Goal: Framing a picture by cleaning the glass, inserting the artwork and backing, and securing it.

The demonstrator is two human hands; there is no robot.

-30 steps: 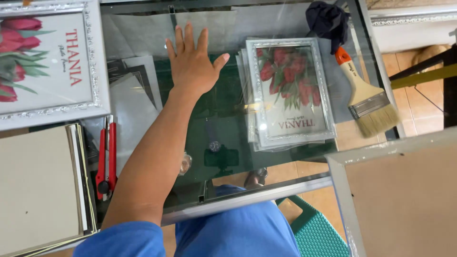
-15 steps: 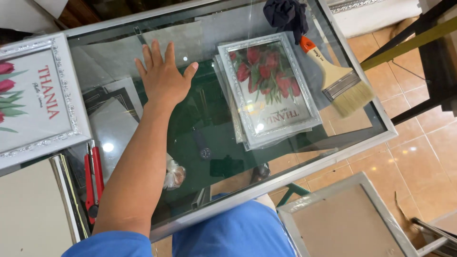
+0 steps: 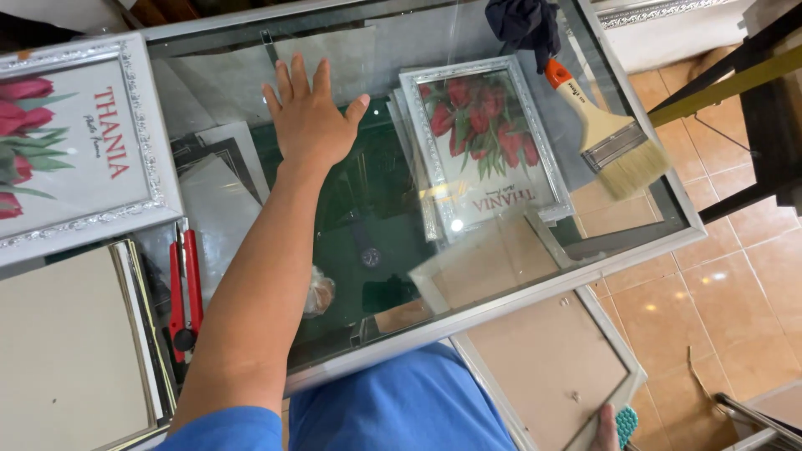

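My left hand [image 3: 309,125] lies flat on the glass tabletop [image 3: 376,225], fingers spread and holding nothing. Just right of it, a silver-framed picture of red tulips [image 3: 480,146] lies on top of other frames. My right hand [image 3: 606,428] barely shows at the bottom edge. It grips the lower edge of a silver picture frame [image 3: 547,359], which is turned with its brown backing up and hangs below the table's near edge, beside my blue-clad lap.
A wide paintbrush with an orange handle [image 3: 606,134] and a dark cloth [image 3: 522,21] lie at the table's right. At the left are a larger framed tulip picture [image 3: 75,150], a red cutter [image 3: 184,284] and stacked boards [image 3: 67,351]. Tiled floor lies at the right.
The brown-backed frame in my right hand has come down from the right side to below the table's near edge. My left hand stays flat on the glass.
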